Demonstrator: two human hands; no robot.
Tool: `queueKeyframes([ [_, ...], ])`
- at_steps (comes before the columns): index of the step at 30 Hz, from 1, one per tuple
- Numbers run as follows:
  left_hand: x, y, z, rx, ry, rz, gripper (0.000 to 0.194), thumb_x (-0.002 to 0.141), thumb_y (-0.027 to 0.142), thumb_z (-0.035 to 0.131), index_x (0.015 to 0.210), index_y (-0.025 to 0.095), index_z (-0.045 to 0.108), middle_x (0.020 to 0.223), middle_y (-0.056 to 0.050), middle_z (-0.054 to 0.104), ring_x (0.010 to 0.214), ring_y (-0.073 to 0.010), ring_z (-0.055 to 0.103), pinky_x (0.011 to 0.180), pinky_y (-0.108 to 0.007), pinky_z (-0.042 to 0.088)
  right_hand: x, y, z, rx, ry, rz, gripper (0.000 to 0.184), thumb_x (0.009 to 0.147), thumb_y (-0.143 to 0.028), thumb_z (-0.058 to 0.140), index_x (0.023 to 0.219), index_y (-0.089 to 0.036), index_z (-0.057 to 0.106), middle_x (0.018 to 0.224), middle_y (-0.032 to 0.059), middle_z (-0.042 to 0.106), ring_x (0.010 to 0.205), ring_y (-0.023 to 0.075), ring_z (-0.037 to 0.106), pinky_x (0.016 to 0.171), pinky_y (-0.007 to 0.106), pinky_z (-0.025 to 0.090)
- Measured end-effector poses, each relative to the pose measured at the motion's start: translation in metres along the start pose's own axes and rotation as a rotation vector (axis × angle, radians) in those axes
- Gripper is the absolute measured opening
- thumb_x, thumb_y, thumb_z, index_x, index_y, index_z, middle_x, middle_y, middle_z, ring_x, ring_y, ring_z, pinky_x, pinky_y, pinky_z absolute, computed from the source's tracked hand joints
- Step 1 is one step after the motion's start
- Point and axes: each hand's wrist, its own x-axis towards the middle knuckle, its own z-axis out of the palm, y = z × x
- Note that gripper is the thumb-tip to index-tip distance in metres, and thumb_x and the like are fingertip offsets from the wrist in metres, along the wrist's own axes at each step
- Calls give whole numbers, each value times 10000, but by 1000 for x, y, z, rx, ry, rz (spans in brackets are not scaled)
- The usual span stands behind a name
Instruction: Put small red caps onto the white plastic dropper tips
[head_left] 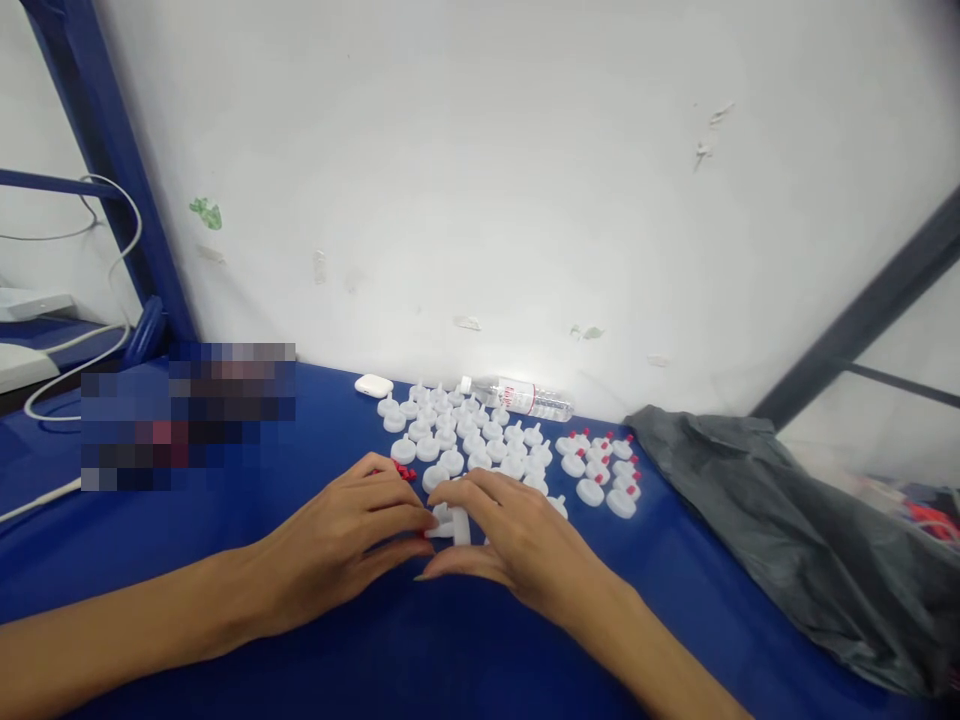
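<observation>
A loose cluster of white caps (472, 440), each with a narrow spout, is spread across the middle of the work area; its near edge is partly covered by the right hand (517, 530). Just behind the left hand (352, 525), a small pile of red tips (406, 473) is partly hidden by the fingers. To the right, a separate group of red-tipped caps (600, 470) is laid out near a dark grey sheet (787, 540). A clear bottle (534, 398) is laid on its side behind the cluster, with a small white case (374, 385) to its left. In front of the cluster, one white cap (461, 527) is held edge-up between the curved thumb and fingers of the right hand, its spout pointed left. The left thumb and fingers are pinched together around a small red tip (427, 535) at the spout's end; whether it is fully seated cannot be told. The blue tabletop (420, 650) is backed by a scuffed white wall (487, 200), flanked by a blue post (135, 150) and a dark bar (817, 380). At far left, a white cable (112, 270) is looped; the area beside it is blurred out.
</observation>
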Motion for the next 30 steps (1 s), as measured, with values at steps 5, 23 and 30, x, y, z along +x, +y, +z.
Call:
queueKeyframes([
  [5,1,2,2,-2,29,-19,112,1156,249,673,1207,259,773,979,-7,850,847,-196,766,877,-387,597,0,0,3,-85,-33,-66,428,1045,-510,838,1378,-274,711,1146,60,860,1021,257,845,944,384,726],
  [23,-3,-5,8,-53,75,-38,186,1198,310,607,1235,269,784,979,-6,846,856,-177,752,868,-352,564,0,-1,7,-219,-60,-93,407,1063,-461,829,1390,-261,693,1039,43,850,888,271,785,837,406,691],
  [30,1,-1,5,-1,77,-24,262,1228,352,531,1172,268,773,930,24,820,821,-151,729,826,-310,543,2,-5,10,-283,10,-171,474,1113,-413,783,1477,-180,587,968,2,815,847,214,751,819,352,639],
])
